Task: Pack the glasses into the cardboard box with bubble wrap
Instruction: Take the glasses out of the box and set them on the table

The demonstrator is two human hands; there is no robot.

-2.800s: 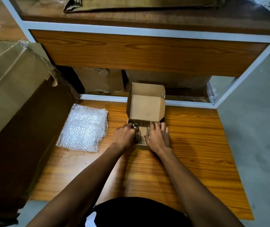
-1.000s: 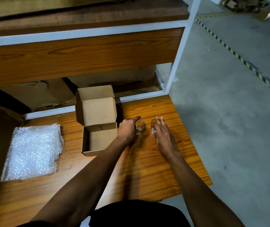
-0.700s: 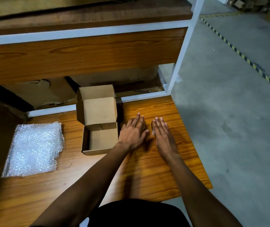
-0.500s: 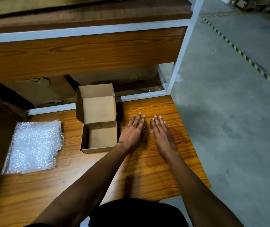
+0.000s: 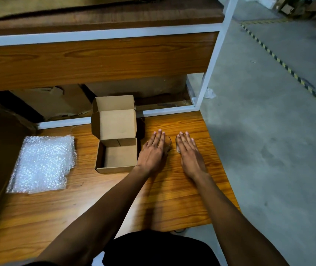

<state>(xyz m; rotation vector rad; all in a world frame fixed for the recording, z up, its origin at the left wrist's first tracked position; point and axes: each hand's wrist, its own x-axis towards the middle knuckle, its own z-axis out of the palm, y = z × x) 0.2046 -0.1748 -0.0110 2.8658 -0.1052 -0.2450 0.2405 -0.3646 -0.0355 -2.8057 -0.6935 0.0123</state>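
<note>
- Bubble wrap (image 5: 42, 163) sits flat over at 9 o'clock on the wooden table (image 5: 115, 198), well apart from everything else and not touched by either hand.
- Cardboard box (image 5: 116, 156) is near the middle of the table, lid flipped up toward 12 o'clock. What we see of the inside looks bare, so by our guess nothing's packed yet.
- Our left hand (image 5: 152, 150) is just to the 3 o'clock side of the box, fingers straight and spread, lying flat over the left glass (image 5: 168, 141). Only a sliver of clear rim peeks out past the fingers.
- Our right hand (image 5: 188, 152) is just beside it, also flat with fingers straight and close together, covering the right glass (image 5: 177, 144). Neither hand is curled around anything.
- We honestly can't tell if the glasses are upright or on their sides, the hands hide too much.
- For doing this step right: we'd say get the wrap first, pull a sheet in close, then roll each glass separately so glass never touches glass.
- Watch the 3 o'clock table edge, it's not far from the right glass and the floor (image 5: 268, 131) looks like concrete.
</note>
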